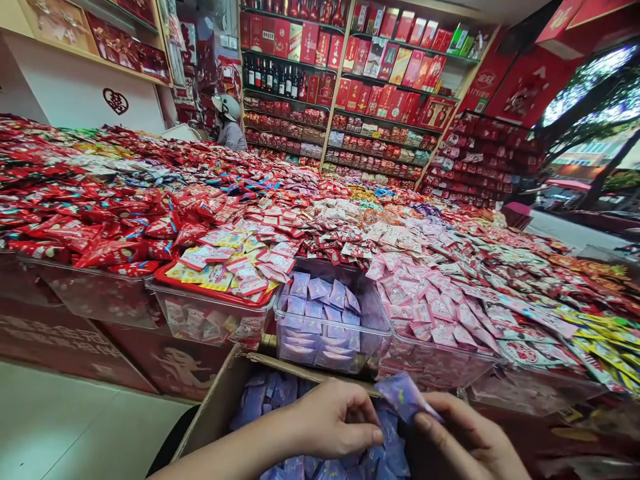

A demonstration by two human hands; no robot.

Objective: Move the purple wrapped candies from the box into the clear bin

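My right fingers (443,417) pinch a purple sachet (406,397) above the cardboard box (213,407) of like sachets; my left hand (330,419) sits curled just beside it, fingers closed, wrist low.

crinkled purple foil sachet (406,397); tilted, held up

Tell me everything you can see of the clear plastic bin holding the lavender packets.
The clear plastic bin is an open-topped, see-through rectangular tub, filled with flat lavender packets lying loosely and showing through its walls. It stands at the display's front edge, beside another clear bin with a red tray. Its lower front appears to meet the rim of a cardboard box.
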